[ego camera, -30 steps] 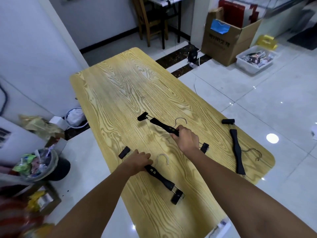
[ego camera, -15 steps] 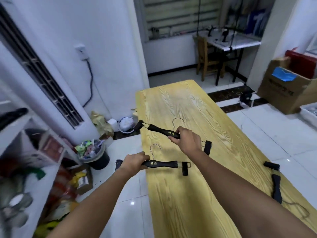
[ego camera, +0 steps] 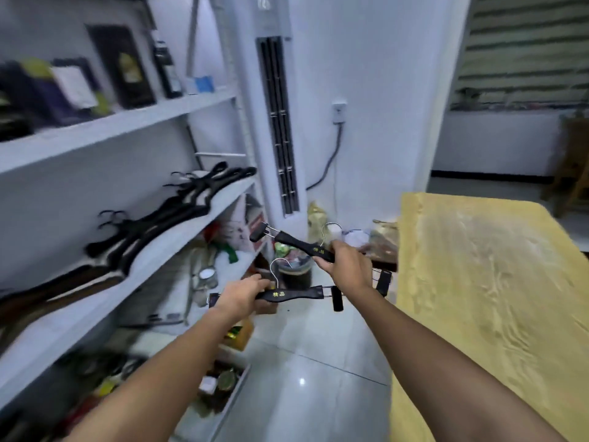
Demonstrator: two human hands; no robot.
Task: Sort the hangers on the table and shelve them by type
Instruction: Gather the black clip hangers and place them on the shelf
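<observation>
The left hand (ego camera: 242,296) curls around the near black clip hanger (ego camera: 296,294), and the right hand (ego camera: 345,263) grips the far clip hanger (ego camera: 293,241). Both hangers are in the air above the floor, between the shelf (ego camera: 178,247) on the left, where black coat hangers (ego camera: 165,215) lie, and the wooden table (ego camera: 478,282) on the right.

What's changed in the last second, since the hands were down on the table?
Both hangers came up off the table and were carried left toward the shelf. The left hand holds the nearer clip hanger and the right hand holds the farther clip hanger, both now over the floor. Unchanged: each hand keeps its grip on the same hanger, at the same spot.
</observation>
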